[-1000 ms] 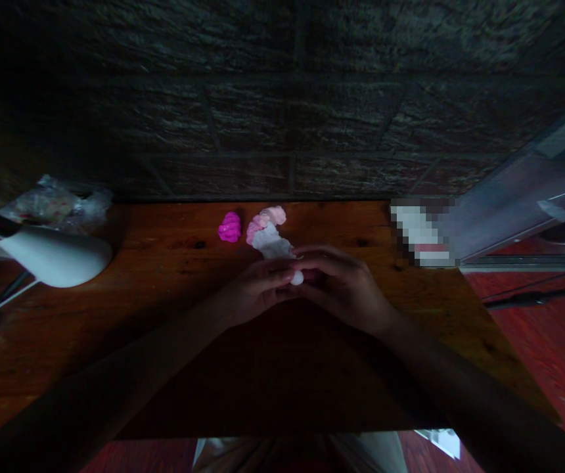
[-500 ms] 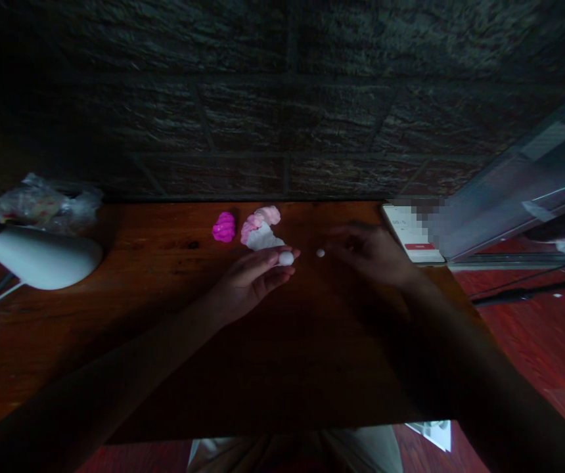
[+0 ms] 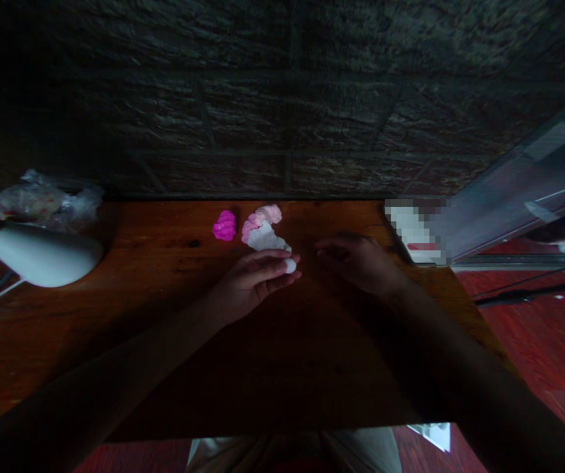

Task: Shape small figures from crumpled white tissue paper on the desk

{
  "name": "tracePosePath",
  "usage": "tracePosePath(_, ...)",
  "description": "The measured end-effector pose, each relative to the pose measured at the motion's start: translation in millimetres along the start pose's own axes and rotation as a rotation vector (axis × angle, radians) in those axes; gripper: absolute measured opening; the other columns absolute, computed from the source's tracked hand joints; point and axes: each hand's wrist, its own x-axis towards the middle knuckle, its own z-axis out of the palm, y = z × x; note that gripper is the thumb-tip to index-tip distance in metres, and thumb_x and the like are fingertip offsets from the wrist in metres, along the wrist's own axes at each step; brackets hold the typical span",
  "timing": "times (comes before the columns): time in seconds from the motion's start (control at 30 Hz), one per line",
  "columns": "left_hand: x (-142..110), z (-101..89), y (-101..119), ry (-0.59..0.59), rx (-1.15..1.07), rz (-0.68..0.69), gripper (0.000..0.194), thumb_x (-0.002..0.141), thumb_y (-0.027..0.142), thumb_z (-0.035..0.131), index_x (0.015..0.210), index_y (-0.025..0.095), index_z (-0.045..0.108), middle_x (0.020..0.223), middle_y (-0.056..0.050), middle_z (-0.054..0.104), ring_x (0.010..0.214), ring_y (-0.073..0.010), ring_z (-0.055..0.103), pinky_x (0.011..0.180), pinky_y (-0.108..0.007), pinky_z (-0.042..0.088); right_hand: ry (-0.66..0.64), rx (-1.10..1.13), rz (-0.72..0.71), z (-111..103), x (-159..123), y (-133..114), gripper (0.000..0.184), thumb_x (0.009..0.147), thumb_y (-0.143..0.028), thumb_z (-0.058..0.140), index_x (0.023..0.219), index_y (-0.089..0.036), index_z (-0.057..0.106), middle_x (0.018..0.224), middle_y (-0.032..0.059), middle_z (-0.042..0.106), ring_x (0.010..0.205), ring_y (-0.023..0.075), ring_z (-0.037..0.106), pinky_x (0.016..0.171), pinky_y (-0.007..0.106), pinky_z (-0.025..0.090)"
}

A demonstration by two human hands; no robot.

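Dim room, dark brick-pattern wall (image 3: 282,98) along the far side. Wooden surface (image 3: 164,315) runs reddish-brown w/ dark knots, lit on the left, shadowed near the person.

Far left corner: crumpled clear plastic bag (image 3: 41,200). Just near of it a white lamp head (image 3: 41,256) hangs over the surface edge, thin arm trailing left.

Centre-far: magenta clay lump (image 3: 225,226), then just right of it a pale pink clay lump (image 3: 261,219) touching a white clay lump (image 3: 265,240).

Left hand (image 3: 253,279) lies on the surface just near the white lump, grip closed on a small white clay ball (image 3: 290,265) pinched at thumb and fingertips, at centre of the surface.

Right hand (image 3: 356,263) sits near, a small gap apart from the ball, fingers curled inward; too dark to say whether its grip holds anything, cannot tell.

Far right: phone (image 3: 413,236) w/ blurred screen, flat at the surface's right edge. Beyond it a glass panel (image 3: 523,197) leans, and red floor (image 3: 548,355) shows right of the surface. Near edge, bit of light cloth (image 3: 223,453) below the surface.
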Motion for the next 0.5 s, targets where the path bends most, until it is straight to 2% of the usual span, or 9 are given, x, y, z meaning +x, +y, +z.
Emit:
tracePosePath(0.1,0.6,0.0,-1.5,-0.005,0.0,0.012,0.017,0.077,0.011,0.087,0.092,0.016,0.081,0.098,-0.003,0.081,0.082,-0.0126,0.077,0.082,-0.021,0.062,-0.024,0.327,0.125,-6.3,-1.2,-13.3,0.024,0.092,-0.032,0.073,0.11,-0.019,0.08,0.094,0.0069,0.082,0.074,0.0172,0.073,0.066,0.03,0.06)
tracePosePath(0.17,0.8,-0.5,-2.1,-0.022,0.007,-0.004,0.017,0.081,0.013,0.085,0.097,0.017,0.082,0.1,-0.003,0.081,0.084,-0.0125,0.077,0.081,-0.02,0.061,-0.033,0.56,0.183,-9.7,-2.2,-23.0,0.028,0.089,-0.037,0.078,0.109,-0.019,0.08,0.095,0.0063,0.082,0.077,0.0169,0.075,0.072,0.031,0.063)
tracePosePath(0.23,0.8,-0.7,-2.3,-0.055,0.018,-0.018,0.02,0.082,0.015,0.085,0.102,0.016,0.082,0.104,-0.005,0.081,0.088,-0.0135,0.077,0.083,-0.019,0.061,-0.013,0.713,0.199,-10.3,-3.7,-32.3,0.027,0.086,-0.036,0.083,0.108,-0.02,0.08,0.096,0.005,0.083,0.083,0.017,0.077,0.08,0.032,0.065)
tracePosePath(0.37,0.2,0.6,-2.7,-0.073,0.043,-0.003,0.025,0.078,0.018,0.089,0.102,0.016,0.083,0.103,-0.005,0.081,0.089,-0.0139,0.077,0.084,-0.02,0.06,-0.022,0.819,0.171,-2.1,-7.8,-46.4,0.025,0.086,-0.032,0.084,0.108,-0.021,0.081,0.098,0.0036,0.083,0.087,0.016,0.078,0.085,0.032,0.065)
tracePosePath(0.5,0.6,1.0,-4.1,-0.076,0.061,0.027,0.024,0.078,0.019,0.089,0.101,0.017,0.083,0.1,-0.005,0.08,0.085,-0.0138,0.075,0.083,-0.024,0.059,-0.031,0.805,0.108,7.2,-10.8,-52.0,0.023,0.088,-0.03,0.083,0.109,-0.021,0.08,0.101,0.0038,0.082,0.087,0.016,0.077,0.086,0.033,0.065)
